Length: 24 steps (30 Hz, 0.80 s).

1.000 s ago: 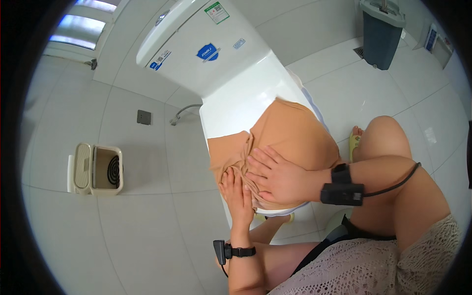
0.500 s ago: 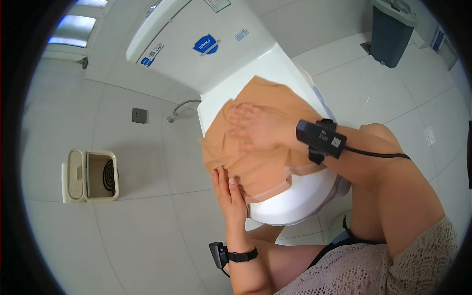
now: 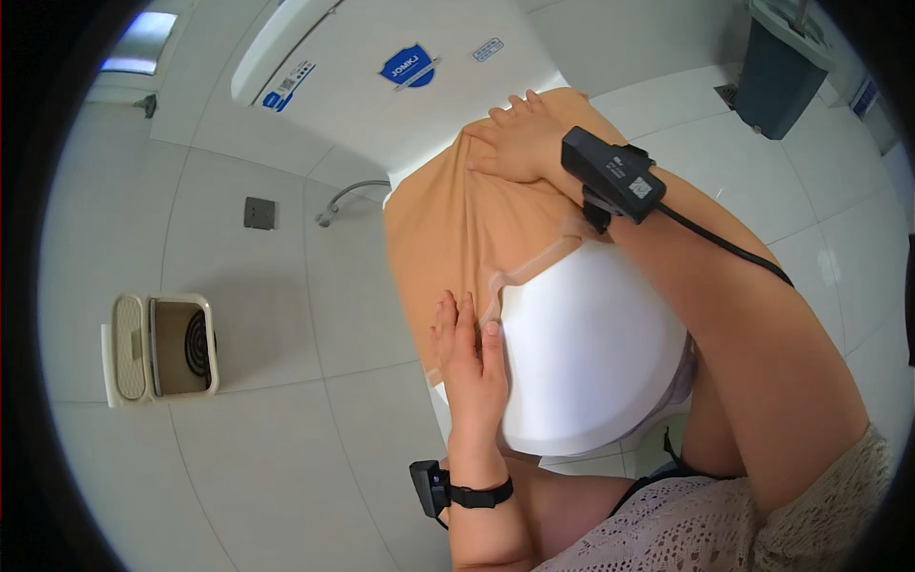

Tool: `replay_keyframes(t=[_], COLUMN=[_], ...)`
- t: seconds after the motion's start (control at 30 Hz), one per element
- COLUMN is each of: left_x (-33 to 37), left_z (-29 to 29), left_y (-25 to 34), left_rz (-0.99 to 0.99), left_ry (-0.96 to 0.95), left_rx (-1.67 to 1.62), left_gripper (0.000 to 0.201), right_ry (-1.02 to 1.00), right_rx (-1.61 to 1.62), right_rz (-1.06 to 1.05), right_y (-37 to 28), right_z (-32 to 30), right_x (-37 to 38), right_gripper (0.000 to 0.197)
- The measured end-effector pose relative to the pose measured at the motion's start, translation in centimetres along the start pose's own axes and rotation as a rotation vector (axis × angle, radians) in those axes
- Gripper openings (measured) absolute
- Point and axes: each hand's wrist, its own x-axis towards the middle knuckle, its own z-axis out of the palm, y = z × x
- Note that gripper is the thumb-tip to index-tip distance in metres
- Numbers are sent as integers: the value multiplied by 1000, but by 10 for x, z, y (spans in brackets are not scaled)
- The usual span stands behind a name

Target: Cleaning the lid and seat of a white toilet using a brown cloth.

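Note:
A tan piece of thin fabric (image 3: 429, 229), with a paler band along its near edge, lies draped over the white toilet lid (image 3: 591, 353). Folds run down it from under my right hand (image 3: 519, 143), which rests flat on its far part with the fingers spread. Lower down, my left hand (image 3: 469, 372) lies along the lid's left side, fingers stretched out over the fabric's near-left edge and thumb apart. Neither hand grips anything. The near half of the lid shows bare. What garment or cloth the fabric is, I cannot tell.
Behind the lid rises the white toilet tank (image 3: 457, 105), with a water hose (image 3: 348, 195) at its left. On the left stands a small beige bin (image 3: 186, 381), lid raised, holding a black coiled thing. A grey bucket (image 3: 777, 81) stands far right by a floor drain (image 3: 726, 96).
My right hand has slid away from me toward the tank, and the fabric has moved with it, baring more of the lid. My left hand has shifted slightly right along the edge.

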Motion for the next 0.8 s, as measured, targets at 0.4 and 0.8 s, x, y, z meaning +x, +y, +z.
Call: replay_keyframes(t=[0.4, 0.8], left_x=[-25, -40], left_z=[2, -13], left_y=[-28, -58], left_rz=[-119, -167], left_ry=[261, 424], left_rx=[-316, -319], left_gripper=[33, 16], right_ry=[326, -98], right_rx=[-117, -13], right_rz=[-367, -691], right_y=[-108, -149], right_z=[83, 48], right_x=[31, -105], right_gripper=[55, 57])
